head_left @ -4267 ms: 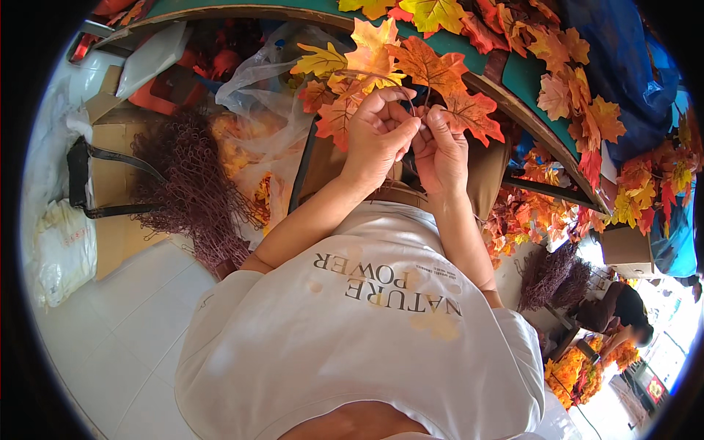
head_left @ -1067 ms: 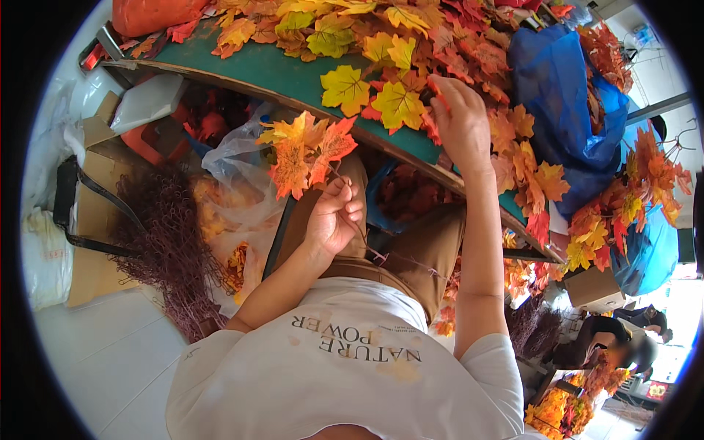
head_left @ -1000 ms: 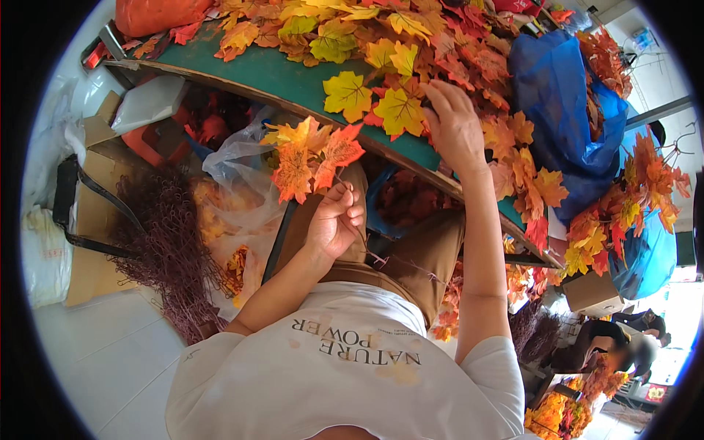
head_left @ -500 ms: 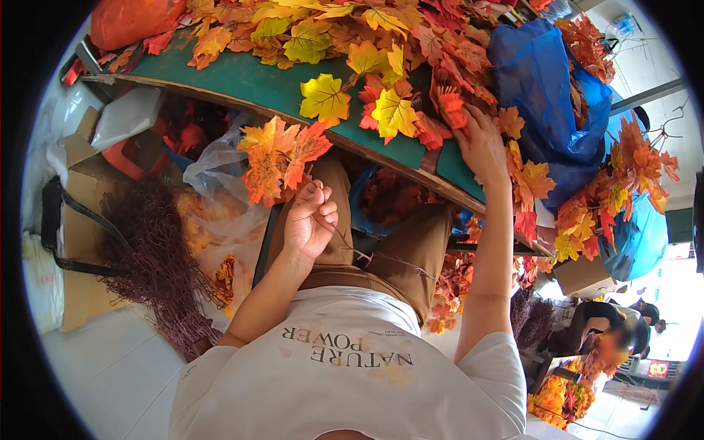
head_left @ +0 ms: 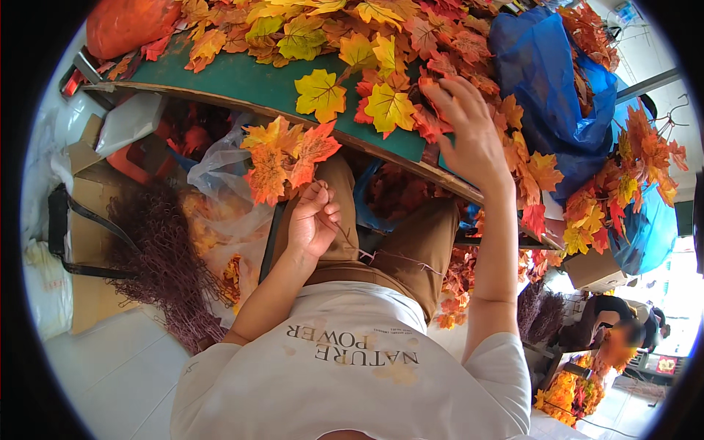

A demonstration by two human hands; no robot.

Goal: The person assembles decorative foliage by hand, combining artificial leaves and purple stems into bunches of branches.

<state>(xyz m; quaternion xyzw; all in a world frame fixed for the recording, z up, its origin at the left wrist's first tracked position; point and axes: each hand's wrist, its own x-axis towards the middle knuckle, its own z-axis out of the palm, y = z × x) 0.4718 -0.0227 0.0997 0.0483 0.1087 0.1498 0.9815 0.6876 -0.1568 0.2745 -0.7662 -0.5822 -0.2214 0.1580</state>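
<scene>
My left hand [head_left: 314, 220] is closed in a pinch above my lap. Between its fingers is the stem of an artificial maple leaf spray [head_left: 282, 165] with orange and red leaves. A thin purplish stem [head_left: 396, 262] trails from below that hand across my thighs. Over the table's near edge, my right hand [head_left: 473, 136] is stretched out with its fingers extended. Its fingertips are at the heap of artificial maple leaves [head_left: 440, 66]; whether they touch a leaf I cannot tell. Yellow leaves [head_left: 392, 108] lie just left of it.
The green tabletop [head_left: 227, 77] has a worn wooden edge. A blue plastic bag [head_left: 521, 95] stands right of the heap, a red bag [head_left: 132, 26] at far left. Purplish wire stems [head_left: 169, 257] are bundled at my left. Another person [head_left: 605, 323] sits at far right.
My right hand has lifted and its fingers have straightened away from the red leaves at the table's edge. My left hand still holds the leaf spray, shifted only slightly.
</scene>
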